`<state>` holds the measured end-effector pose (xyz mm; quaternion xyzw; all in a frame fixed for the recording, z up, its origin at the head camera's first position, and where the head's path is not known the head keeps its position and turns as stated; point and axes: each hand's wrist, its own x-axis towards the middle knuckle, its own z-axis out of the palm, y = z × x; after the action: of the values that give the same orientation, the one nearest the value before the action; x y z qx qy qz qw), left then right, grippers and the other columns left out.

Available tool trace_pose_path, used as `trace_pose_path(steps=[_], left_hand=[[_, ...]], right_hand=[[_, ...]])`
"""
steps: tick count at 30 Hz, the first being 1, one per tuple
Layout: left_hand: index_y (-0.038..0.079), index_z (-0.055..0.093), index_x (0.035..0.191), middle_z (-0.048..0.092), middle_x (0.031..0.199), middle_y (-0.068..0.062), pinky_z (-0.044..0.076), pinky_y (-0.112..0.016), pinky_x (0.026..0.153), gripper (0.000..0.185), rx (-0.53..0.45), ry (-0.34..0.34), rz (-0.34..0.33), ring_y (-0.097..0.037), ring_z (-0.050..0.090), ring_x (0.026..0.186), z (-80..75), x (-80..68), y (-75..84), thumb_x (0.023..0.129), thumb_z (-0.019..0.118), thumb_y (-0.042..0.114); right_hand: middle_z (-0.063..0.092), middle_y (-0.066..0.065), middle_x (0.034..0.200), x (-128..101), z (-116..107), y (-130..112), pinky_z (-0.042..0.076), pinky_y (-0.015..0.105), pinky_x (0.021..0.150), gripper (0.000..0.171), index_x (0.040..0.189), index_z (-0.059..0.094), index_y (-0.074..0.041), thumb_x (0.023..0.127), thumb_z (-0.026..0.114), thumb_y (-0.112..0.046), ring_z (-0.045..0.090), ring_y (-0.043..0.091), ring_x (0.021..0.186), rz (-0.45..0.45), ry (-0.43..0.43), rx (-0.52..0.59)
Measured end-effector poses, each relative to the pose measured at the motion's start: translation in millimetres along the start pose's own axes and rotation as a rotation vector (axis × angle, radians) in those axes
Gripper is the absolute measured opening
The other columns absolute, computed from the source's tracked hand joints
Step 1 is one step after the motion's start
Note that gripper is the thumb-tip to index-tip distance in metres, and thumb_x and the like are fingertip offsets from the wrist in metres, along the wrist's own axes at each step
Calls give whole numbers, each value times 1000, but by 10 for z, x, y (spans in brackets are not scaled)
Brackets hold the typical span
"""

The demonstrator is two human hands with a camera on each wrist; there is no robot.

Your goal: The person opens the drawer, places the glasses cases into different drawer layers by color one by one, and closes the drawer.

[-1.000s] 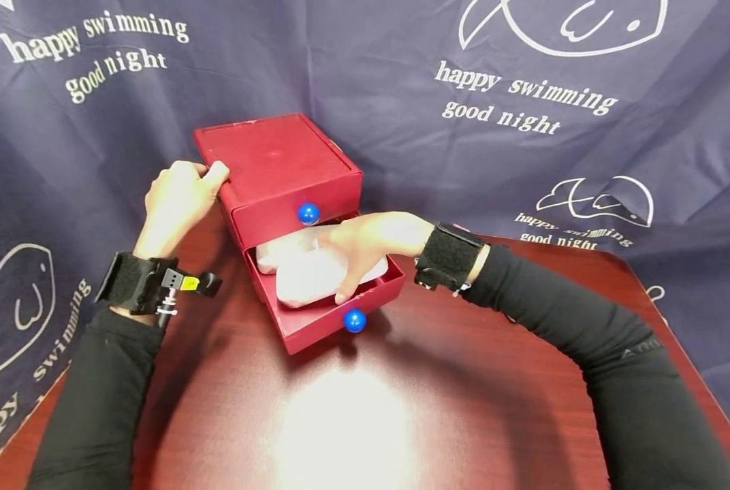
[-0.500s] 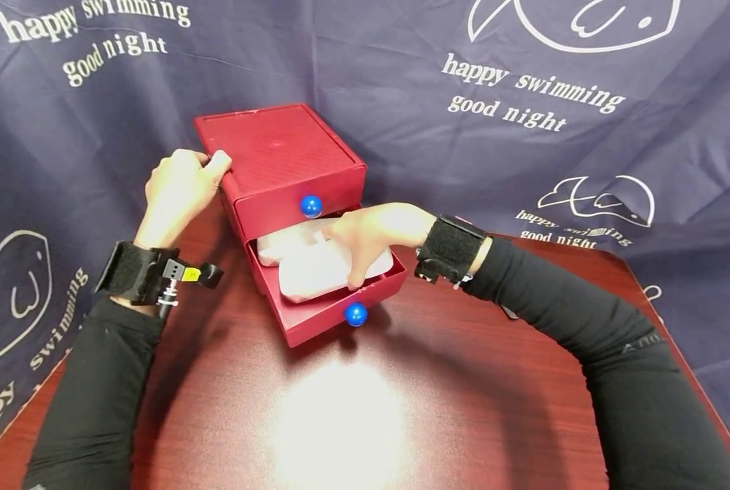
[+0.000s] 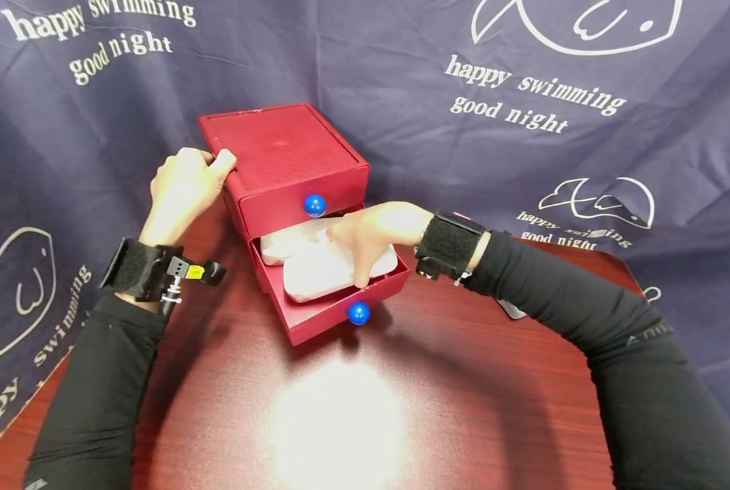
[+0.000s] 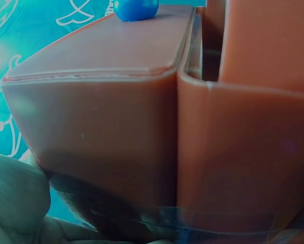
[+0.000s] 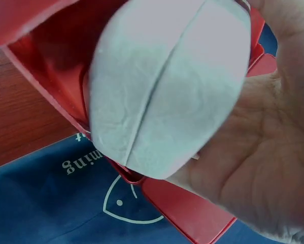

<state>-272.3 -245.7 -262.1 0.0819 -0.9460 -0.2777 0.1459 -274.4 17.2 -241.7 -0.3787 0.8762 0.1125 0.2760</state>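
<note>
Packet (image 3: pixel 316 275) pinched in right grip (image 3: pixel 380 228), mostly left of it, over drawer (image 3: pixel 324 321); left grip (image 3: pixel 184 184) clasping cabinet (image 3: pixel 285 146).

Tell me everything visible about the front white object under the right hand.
The front white object is oblong with rounded corners; its surface looks faintly wrinkled, its material unclear. A thin seam splits the face seen from the right wrist. It is in the pulled-out lower drawer, in front of a second white object. The right hand grips it from above, thumb at its near edge.

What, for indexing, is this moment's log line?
left hand: grips red plastic cabinet; right hand: holds white oblong packet; red lower drawer: open
</note>
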Motion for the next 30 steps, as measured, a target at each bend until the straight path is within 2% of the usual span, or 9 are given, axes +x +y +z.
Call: trace_pose_path(steps=[6, 9, 15, 20, 23, 28, 30], left_hand=[[4, 64, 80, 69, 98, -29, 46, -64, 78, 54, 3, 6, 4, -52, 63, 100, -5, -12, 28, 96, 35, 46], [4, 64, 80, 69, 98, -29, 46, -64, 79, 54, -1, 7, 6, -52, 63, 100, -8, -15, 26, 96, 34, 46], [6, 60, 72, 68, 91, -28, 46, -63, 79, 54, 0, 3, 5, -52, 63, 98, 16, -11, -12, 96, 34, 46], [3, 65, 81, 68, 101, -31, 46, -66, 80, 56, 12, -3, 4, -54, 62, 101, 38, -17, -35, 97, 33, 46], [2, 66, 85, 68, 104, -32, 45, -66, 80, 56, 15, -1, 0, -54, 62, 101, 38, -27, -41, 96, 34, 46], [3, 63, 80, 68, 98, -30, 46, -65, 79, 55, 4, 4, -1, -52, 62, 98, 33, -39, -45, 97, 34, 46], [3, 64, 81, 68, 99, -30, 46, -65, 79, 56, 2, 3, 0, -52, 62, 98, 33, -40, -50, 97, 34, 47]], right_hand=[[58, 5, 113, -18, -15, 14, 46, 33, 91, 65, 130, 54, -10, 75, 80, -32, 52, 20, 102, -16, 8, -42], [59, 6, 118, -25, -8, 18, 46, 34, 94, 67, 133, 53, -10, 75, 80, -32, 53, 21, 106, -31, 21, -37], [58, 7, 127, -14, 46, 10, 45, 34, 102, 73, 140, 51, -10, 77, 80, -31, 53, 22, 114, -52, 46, 4], [59, 8, 128, 1, 86, -1, 46, 35, 102, 75, 143, 50, -11, 77, 80, -31, 54, 23, 114, -61, 61, 6], [61, 8, 124, 4, 90, -13, 47, 34, 100, 71, 139, 52, -11, 76, 80, -31, 55, 22, 112, -71, 70, -22], [61, 7, 120, 32, 61, -47, 47, 34, 98, 61, 128, 57, -10, 76, 80, -32, 56, 21, 110, -56, 47, -59], [61, 6, 115, 38, 60, -31, 47, 33, 96, 56, 121, 58, -10, 74, 80, -32, 55, 20, 106, -75, 64, -53]])
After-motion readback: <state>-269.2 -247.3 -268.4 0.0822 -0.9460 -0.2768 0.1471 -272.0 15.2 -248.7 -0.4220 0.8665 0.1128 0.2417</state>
